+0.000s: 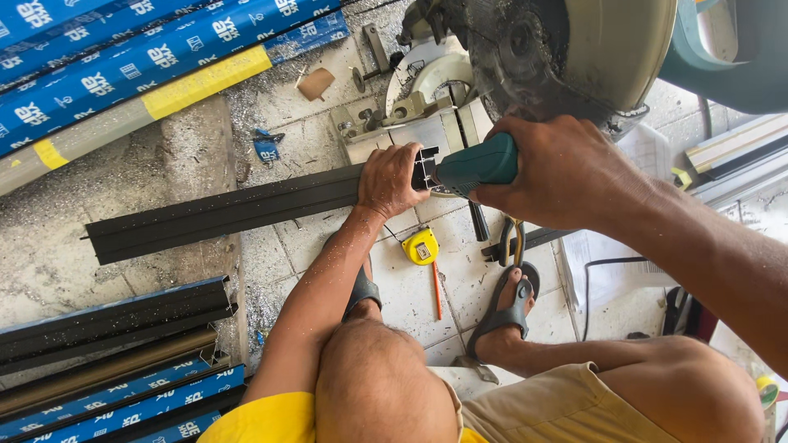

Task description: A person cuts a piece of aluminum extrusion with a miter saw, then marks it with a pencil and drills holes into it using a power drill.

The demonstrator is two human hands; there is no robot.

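Knees and a yellow shirt hem fill the bottom edge — above them, two hands at a mitre saw [533,49] on a tiled floor [468,287].

Left hand [392,182] presses its grip down, clamped on the near end of a dark aluminium profile [222,215], whose long axis runs left to right, rising slightly toward the saw, its open cut end facing right. Right hand [558,172] has its grip wrapped tight round the saw's teal handle [480,164]. A yellow tape measure [420,246] and an orange pencil [437,291] lie on the floor between the sandalled feet. Metal shavings dust the tiles — blue-wrapped profiles [131,57] lie stacked at upper left, more at lower left.
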